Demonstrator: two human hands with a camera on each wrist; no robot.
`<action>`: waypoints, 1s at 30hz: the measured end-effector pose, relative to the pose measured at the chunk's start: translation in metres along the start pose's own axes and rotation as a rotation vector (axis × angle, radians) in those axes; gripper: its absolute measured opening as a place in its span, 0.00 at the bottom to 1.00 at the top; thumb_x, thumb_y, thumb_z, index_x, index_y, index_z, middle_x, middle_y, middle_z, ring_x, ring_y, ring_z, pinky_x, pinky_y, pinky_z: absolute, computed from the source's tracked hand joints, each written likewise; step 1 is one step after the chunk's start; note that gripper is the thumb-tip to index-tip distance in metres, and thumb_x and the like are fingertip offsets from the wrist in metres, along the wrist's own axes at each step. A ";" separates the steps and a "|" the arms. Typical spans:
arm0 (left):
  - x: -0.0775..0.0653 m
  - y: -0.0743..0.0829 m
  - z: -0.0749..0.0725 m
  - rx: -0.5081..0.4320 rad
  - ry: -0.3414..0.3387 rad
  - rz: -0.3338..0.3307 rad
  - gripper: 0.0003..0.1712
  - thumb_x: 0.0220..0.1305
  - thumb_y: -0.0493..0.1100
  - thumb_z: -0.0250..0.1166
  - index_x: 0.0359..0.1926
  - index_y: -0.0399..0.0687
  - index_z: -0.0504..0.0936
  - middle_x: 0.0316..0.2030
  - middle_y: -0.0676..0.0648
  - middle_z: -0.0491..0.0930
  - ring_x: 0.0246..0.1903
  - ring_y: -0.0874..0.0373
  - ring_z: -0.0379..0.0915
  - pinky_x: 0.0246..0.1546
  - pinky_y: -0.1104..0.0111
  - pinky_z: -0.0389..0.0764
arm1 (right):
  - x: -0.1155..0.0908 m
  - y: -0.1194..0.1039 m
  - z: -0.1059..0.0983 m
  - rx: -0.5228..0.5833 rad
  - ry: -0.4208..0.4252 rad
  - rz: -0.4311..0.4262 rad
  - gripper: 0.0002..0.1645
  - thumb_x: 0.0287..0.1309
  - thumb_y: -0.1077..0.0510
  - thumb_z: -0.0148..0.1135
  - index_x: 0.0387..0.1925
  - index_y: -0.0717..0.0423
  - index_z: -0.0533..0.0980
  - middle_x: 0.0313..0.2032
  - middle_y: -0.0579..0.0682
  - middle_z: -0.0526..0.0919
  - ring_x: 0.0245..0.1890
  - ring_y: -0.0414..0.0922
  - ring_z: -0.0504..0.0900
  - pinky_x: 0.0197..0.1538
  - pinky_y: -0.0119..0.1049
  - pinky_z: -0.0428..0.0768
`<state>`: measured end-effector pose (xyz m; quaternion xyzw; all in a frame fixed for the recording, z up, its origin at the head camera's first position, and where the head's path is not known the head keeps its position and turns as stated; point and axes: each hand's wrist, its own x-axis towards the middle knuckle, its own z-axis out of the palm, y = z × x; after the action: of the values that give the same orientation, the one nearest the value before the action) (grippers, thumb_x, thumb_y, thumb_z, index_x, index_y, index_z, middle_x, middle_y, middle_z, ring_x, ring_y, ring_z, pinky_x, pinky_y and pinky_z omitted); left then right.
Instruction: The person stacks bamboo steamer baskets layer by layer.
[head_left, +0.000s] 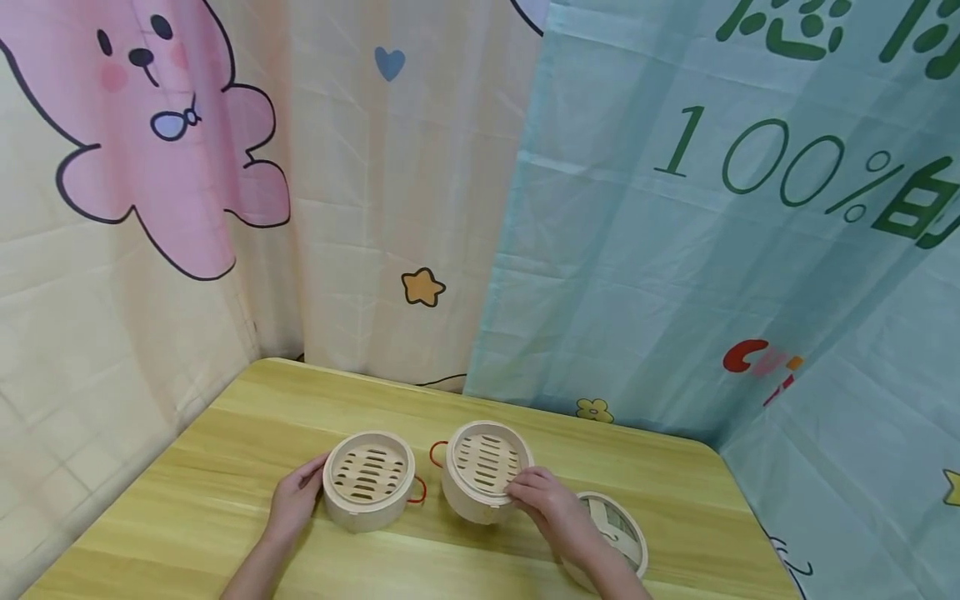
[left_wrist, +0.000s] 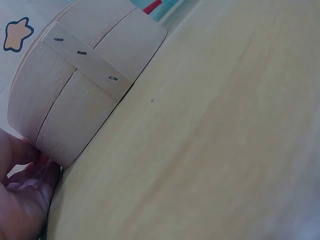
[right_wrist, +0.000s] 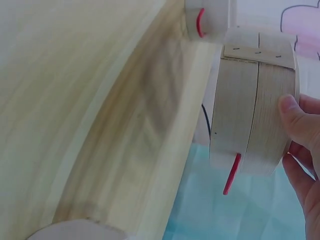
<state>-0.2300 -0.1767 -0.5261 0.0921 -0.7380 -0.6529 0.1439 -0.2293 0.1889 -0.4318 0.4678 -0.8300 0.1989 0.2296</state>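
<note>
Two small round bamboo steamer baskets with slatted floors are in the head view. The left basket (head_left: 363,518) rests on the table, its red handle (head_left: 417,490) facing right. My left hand (head_left: 294,500) is at its left side, and in the left wrist view thumb and fingers pinch a red handle (left_wrist: 41,162) low on the wall. My right hand (head_left: 553,507) grips the rim of the other basket (head_left: 467,498) between thumb and fingers. In the right wrist view that basket (right_wrist: 252,110) is raised above the table.
A round woven lid (head_left: 633,533) lies on the wooden table (head_left: 285,408), partly hidden under my right forearm. Printed curtains (head_left: 360,208) hang behind and at both sides of the table. A dark cord (head_left: 442,380) shows at the back edge.
</note>
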 end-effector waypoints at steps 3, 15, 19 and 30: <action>-0.001 0.000 0.000 0.010 0.003 -0.002 0.18 0.60 0.39 0.50 0.50 0.34 0.69 0.50 0.38 0.67 0.41 0.77 0.61 0.40 0.86 0.64 | 0.008 -0.002 0.002 0.000 0.022 -0.025 0.13 0.41 0.64 0.62 0.35 0.52 0.77 0.36 0.44 0.78 0.41 0.42 0.71 0.43 0.30 0.71; -0.003 0.000 -0.001 -0.010 0.007 0.020 0.18 0.60 0.38 0.50 0.50 0.32 0.69 0.49 0.37 0.67 0.40 0.79 0.61 0.40 0.86 0.64 | 0.053 -0.016 0.009 -0.021 0.018 -0.088 0.13 0.44 0.63 0.60 0.36 0.52 0.77 0.36 0.43 0.77 0.42 0.40 0.70 0.45 0.26 0.68; -0.003 0.001 0.000 -0.031 0.000 0.009 0.18 0.60 0.38 0.50 0.50 0.32 0.68 0.50 0.37 0.67 0.40 0.79 0.62 0.40 0.85 0.65 | 0.065 -0.021 0.014 -0.021 0.002 -0.070 0.11 0.45 0.63 0.60 0.35 0.52 0.77 0.36 0.42 0.77 0.42 0.39 0.70 0.45 0.27 0.68; -0.001 0.002 0.002 -0.031 -0.008 0.003 0.19 0.60 0.38 0.49 0.51 0.32 0.67 0.50 0.36 0.66 0.40 0.78 0.62 0.39 0.85 0.65 | 0.089 -0.031 0.034 -0.061 -0.002 -0.121 0.11 0.45 0.61 0.60 0.35 0.52 0.77 0.36 0.41 0.77 0.42 0.39 0.70 0.46 0.25 0.67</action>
<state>-0.2295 -0.1745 -0.5241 0.0862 -0.7285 -0.6642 0.1436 -0.2497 0.0942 -0.4051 0.5101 -0.8062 0.1589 0.2542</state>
